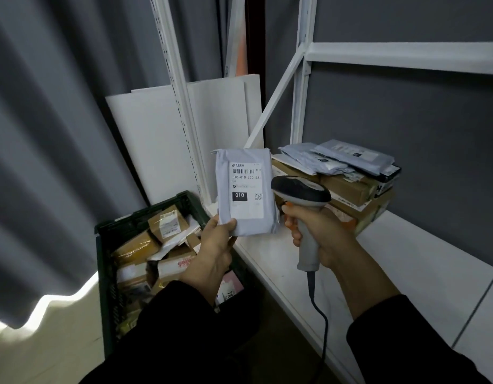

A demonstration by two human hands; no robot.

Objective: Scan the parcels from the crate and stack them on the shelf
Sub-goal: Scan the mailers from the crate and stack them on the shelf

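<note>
My left hand (213,246) holds a grey poly-bag parcel (245,225) upright by its lower left corner, its white label with a barcode and "010" facing me. My right hand (318,238) grips a grey barcode scanner (302,192) with an orange trigger, its dark head right beside the parcel's right edge. The scanner's cable (321,322) hangs down. Below left stands a dark green crate (102,245) with several cardboard and bagged parcels. On the white shelf (406,261) sits a stack of parcels (347,173), brown boxes under grey bags.
White shelf uprights (181,106) and a diagonal brace rise behind the parcel. White boards (156,134) lean against the grey wall behind the crate. A higher shelf beam (406,56) crosses at upper right. A grey curtain hangs on the left.
</note>
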